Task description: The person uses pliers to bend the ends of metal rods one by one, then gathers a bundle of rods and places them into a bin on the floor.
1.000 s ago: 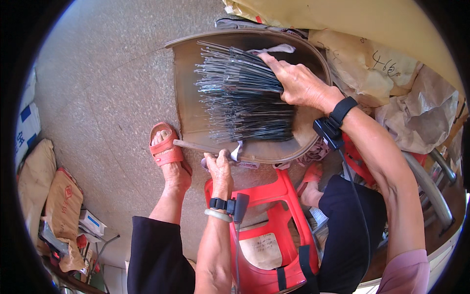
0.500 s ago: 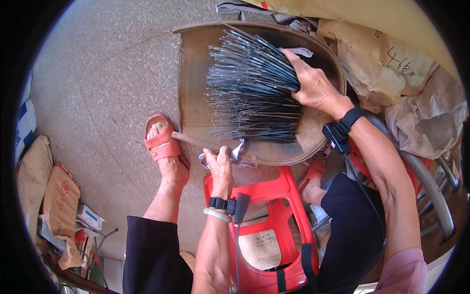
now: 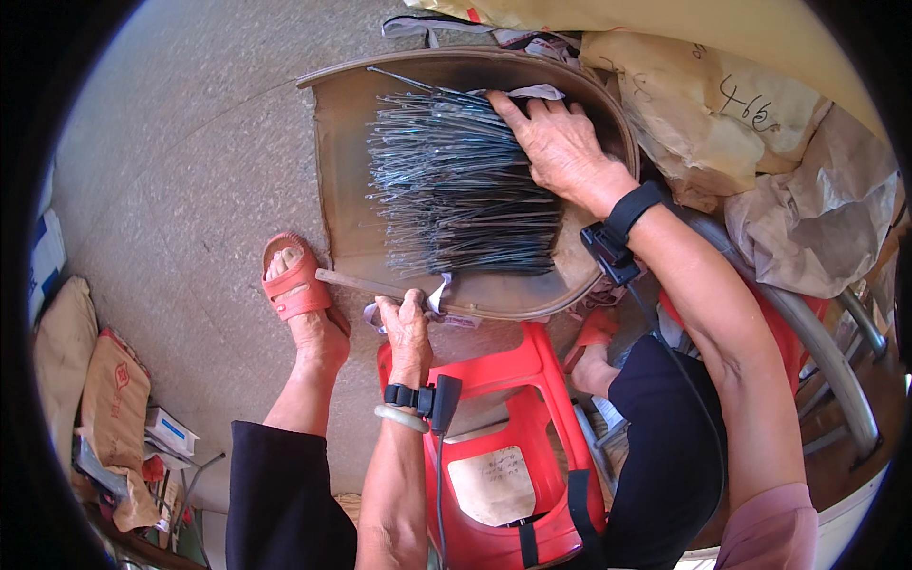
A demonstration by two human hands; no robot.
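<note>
A large brown winnowing-style tray (image 3: 347, 161) lies on the floor ahead of me, holding a thick pile of thin grey metal rods (image 3: 456, 195). My right hand (image 3: 560, 147) lies flat on the right end of the pile, fingers spread across the rods. My left hand (image 3: 407, 328) grips the tray's near rim, beside a flat stick (image 3: 356, 282) lying along that edge. Both wrists carry black strapped devices.
A red plastic stool (image 3: 503, 446) stands between my knees. My left foot in a red sandal (image 3: 296, 285) rests beside the tray. Brown paper sacks (image 3: 703, 104) crowd the right and back. Bags and small boxes (image 3: 114, 418) lie at the left. A metal chair frame (image 3: 826, 361) is at right.
The tray and rod pile have swung about under my hands. My right hand slid across the top of the rods, which now lie more level. My left hand stays on the near rim.
</note>
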